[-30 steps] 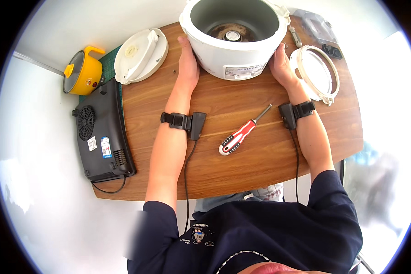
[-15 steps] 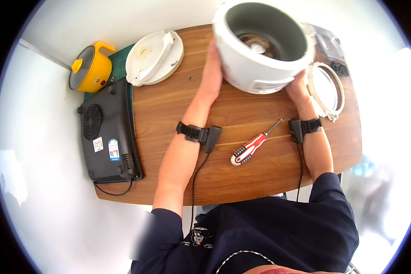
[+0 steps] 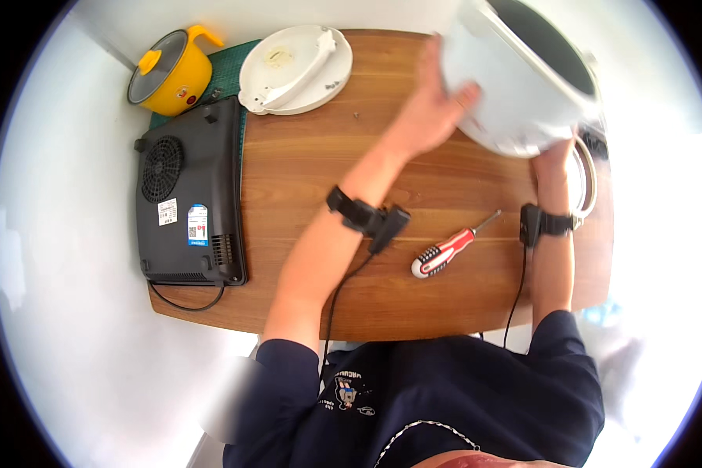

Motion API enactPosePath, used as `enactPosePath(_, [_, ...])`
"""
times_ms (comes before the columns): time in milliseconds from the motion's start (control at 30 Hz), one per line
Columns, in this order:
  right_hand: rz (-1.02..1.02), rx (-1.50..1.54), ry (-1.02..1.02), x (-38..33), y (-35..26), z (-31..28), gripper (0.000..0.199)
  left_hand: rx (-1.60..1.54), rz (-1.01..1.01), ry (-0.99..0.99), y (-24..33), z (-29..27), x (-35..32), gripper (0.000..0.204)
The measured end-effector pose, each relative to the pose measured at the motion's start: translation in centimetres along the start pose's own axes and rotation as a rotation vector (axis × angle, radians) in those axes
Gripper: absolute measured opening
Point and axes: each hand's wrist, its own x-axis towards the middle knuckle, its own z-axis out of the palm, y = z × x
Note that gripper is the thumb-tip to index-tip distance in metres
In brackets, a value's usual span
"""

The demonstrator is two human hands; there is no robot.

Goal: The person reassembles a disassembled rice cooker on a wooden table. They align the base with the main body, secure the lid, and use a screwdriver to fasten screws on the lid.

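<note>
Between our two hands and reaching beyond them, the white rice-cooker body (image 3: 501, 87) is tilted, its axis slanting away to the right, so the open mouth faces off from our left hand (image 3: 431, 115). Neither hand is clearly nearer: the left is spread wide, palm and thumb against the near left wall, while the right (image 3: 554, 158) meets the lower right side, its fingers mostly hidden, so we cannot tell how far they open. Nearer us than both hands, the red-and-white screwdriver (image 3: 444, 253) lies untouched; the pale ring (image 3: 590, 183) sits just beside our right wrist.
</note>
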Motion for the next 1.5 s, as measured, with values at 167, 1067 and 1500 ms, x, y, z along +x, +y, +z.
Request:
enactPosePath(167, [-0.043, 0.046, -0.4, -0.7, -5.8, 9.4, 0.059, -0.327, 0.026, 0.082, 2.2, -5.9, 5.0, 0.071])
enactPosePath(1067, [-0.137, -0.274, -0.763, 1.4, -1.4, 6.0, 0.098, -0.173, -0.212, 0.297, -4.8, -8.7, 4.3, 0.068])
enactPosePath(1500, [-0.554, -1.001, -0.286, -5.5, -5.2, -0.6, 0.047, 0.179, -0.251, 0.419, 3.8, -11.0, -0.2, 0.04])
